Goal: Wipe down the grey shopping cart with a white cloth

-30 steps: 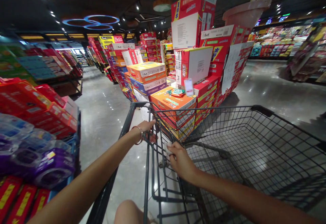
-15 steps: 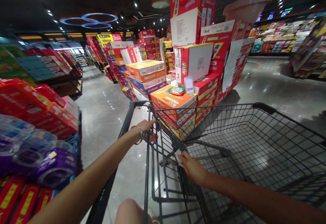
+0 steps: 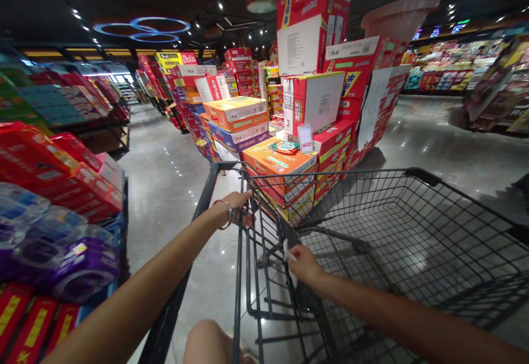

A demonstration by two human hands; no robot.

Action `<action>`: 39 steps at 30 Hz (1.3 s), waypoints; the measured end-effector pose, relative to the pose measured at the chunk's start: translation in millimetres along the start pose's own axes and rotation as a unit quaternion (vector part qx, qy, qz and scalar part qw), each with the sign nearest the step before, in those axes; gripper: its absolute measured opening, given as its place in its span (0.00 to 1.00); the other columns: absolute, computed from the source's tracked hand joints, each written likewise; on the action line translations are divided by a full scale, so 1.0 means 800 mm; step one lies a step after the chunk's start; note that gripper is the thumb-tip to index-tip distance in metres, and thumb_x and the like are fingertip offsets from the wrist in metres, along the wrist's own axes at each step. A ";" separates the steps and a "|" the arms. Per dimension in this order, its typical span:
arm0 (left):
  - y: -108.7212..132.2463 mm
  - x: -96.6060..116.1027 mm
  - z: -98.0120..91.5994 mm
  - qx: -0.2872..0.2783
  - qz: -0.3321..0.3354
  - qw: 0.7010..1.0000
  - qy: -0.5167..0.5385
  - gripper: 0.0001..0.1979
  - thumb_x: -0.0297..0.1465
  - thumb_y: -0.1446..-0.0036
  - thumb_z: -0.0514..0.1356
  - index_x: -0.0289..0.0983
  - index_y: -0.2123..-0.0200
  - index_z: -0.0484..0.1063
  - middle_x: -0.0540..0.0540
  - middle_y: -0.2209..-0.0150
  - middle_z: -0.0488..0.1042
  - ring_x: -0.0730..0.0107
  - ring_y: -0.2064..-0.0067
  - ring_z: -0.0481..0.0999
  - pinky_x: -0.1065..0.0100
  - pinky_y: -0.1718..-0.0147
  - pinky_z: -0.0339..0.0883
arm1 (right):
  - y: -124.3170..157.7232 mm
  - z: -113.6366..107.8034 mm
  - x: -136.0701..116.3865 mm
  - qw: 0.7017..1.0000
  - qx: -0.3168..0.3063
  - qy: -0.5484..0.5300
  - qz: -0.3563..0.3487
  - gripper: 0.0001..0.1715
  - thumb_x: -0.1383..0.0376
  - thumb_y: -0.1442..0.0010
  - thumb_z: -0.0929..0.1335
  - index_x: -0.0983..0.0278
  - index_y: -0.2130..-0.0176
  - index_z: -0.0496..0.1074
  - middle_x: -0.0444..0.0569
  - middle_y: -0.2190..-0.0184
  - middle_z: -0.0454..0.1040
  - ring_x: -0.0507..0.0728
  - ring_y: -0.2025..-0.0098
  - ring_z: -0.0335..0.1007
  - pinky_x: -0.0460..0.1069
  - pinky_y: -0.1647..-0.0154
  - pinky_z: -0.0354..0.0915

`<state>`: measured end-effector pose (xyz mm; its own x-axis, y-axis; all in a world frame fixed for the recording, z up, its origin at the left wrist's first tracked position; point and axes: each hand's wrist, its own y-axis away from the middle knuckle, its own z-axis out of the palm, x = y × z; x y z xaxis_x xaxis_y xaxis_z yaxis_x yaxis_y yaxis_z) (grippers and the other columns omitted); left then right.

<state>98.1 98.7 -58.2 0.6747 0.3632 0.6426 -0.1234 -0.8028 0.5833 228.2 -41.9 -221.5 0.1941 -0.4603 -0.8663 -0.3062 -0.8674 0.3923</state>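
Note:
A black wire shopping cart (image 3: 413,226) stands in front of me, its basket holding nothing that I can see. My left hand (image 3: 237,207), with a bangle on the wrist, is closed round the wire rim at the cart's near left corner. My right hand (image 3: 303,265) reaches inside the basket and presses a small white cloth (image 3: 288,255) against the inner wire wall, fingers pinched on it. My bare knee (image 3: 206,342) shows at the bottom.
A tall stack of red and orange cartons (image 3: 314,99) rises just beyond the cart. Shelves with red packs and purple wrapped rolls (image 3: 61,253) line the left. A glossy grey floor aisle (image 3: 165,176) runs ahead on the left, and open floor lies to the right.
My right hand with the cloth has slid down and to the right along the cart's inner wall. The left hand keeps its hold on the rim.

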 end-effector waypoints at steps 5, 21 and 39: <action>0.002 0.000 0.001 0.016 -0.004 0.999 0.031 0.15 0.41 0.37 0.45 0.36 0.66 0.59 0.44 0.82 0.73 0.62 0.81 0.76 0.65 0.78 0.72 | 0.039 -0.009 -0.056 0.978 -0.083 -0.193 0.004 0.11 0.74 0.64 0.62 0.65 0.75 0.68 0.40 0.80 0.67 0.49 0.76 0.61 0.43 0.78 0.54; -0.005 -0.003 0.000 0.008 -0.020 0.999 0.040 0.18 0.45 0.39 0.47 0.34 0.65 0.62 0.41 0.78 0.75 0.61 0.79 0.77 0.64 0.79 0.73 | 0.105 -0.031 -0.085 0.925 -0.118 -0.082 -0.351 0.18 0.75 0.51 0.63 0.61 0.63 0.76 0.47 0.64 0.67 0.53 0.58 0.65 0.49 0.56 0.62; -0.002 0.002 0.001 0.011 -0.031 0.998 0.060 0.22 0.48 0.42 0.50 0.34 0.61 0.61 0.39 0.77 0.76 0.60 0.80 0.77 0.64 0.80 0.73 | 0.142 -0.049 -0.050 0.903 -0.187 -0.082 -0.377 0.20 0.79 0.54 0.62 0.60 0.66 0.75 0.46 0.64 0.71 0.52 0.60 0.69 0.47 0.60 0.64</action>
<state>99.7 100.1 -58.8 0.5883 0.4653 0.6614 -0.0666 -0.7872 0.6131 222.1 -129.6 -129.7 0.0659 0.2957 -0.9530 0.1976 -0.9400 -0.2780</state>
